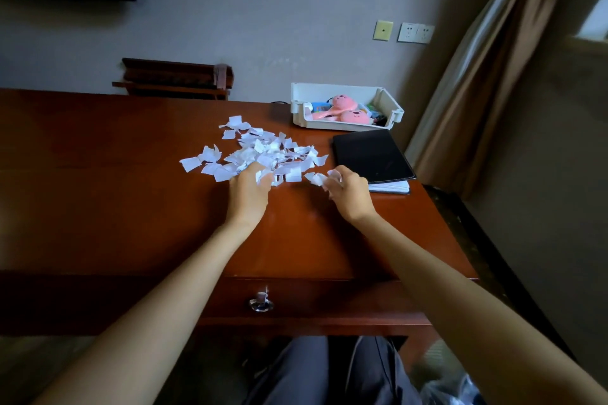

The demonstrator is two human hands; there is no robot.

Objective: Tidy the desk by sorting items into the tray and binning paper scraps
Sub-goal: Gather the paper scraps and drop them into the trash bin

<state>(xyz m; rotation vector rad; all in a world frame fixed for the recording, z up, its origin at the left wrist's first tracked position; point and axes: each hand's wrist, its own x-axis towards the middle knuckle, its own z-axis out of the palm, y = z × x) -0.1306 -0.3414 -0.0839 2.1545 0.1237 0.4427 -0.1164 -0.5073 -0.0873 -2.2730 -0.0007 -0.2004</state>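
Note:
A heap of white paper scraps [260, 149] lies in the middle of the brown desk [115, 181]. My left hand [248, 189] rests at the heap's near edge, fingers curled around several scraps. My right hand [350, 192] is just to the right of the heap, closed on a few scraps that stick out past its fingers. A white plastic tray [342, 124] stands at the back right of the desk, holding pink toys [352, 115] and small colourful items.
A black tablet-like folder [371, 154] lies on a notebook [391, 187] between the tray and my right hand. A drawer knob [260, 304] sits on the desk front. A plastic bag [450, 388] shows at the floor, lower right. A curtain [477, 76] hangs right.

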